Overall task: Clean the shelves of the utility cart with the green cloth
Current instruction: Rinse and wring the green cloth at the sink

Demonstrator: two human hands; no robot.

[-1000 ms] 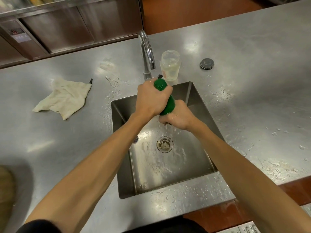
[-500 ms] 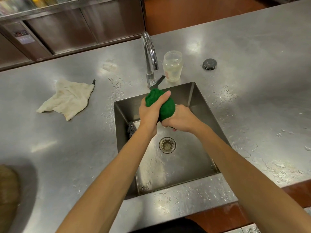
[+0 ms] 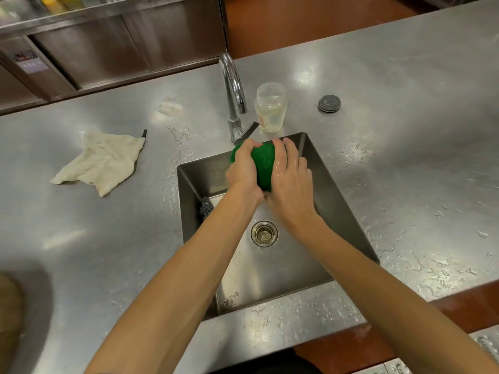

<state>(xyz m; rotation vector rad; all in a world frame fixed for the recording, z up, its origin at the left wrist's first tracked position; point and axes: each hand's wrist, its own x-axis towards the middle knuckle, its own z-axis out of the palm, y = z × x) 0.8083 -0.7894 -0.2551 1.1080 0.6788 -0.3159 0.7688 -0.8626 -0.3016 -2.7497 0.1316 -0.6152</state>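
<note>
The green cloth (image 3: 263,163) is bunched into a wet ball over the back of the steel sink (image 3: 348,233). My left hand (image 3: 243,171) grips its left side and my right hand (image 3: 290,182) wraps its right side, both hands wet and pressed around it. The cloth sits just below the chrome tap (image 3: 233,95). No water runs from the spout. The utility cart is not in view.
A cream rag (image 3: 104,160) lies on the wet steel counter (image 3: 405,157) to the left. A clear jar (image 3: 270,106) stands behind the sink, its dark lid (image 3: 329,103) further right. A steel scourer (image 3: 206,207) sits in the sink's left corner. The drain (image 3: 264,233) is below my hands.
Both hands have turned around the green cloth: the right hand has come up from under it to cover its right side, and the left hand has shifted to its left side.
</note>
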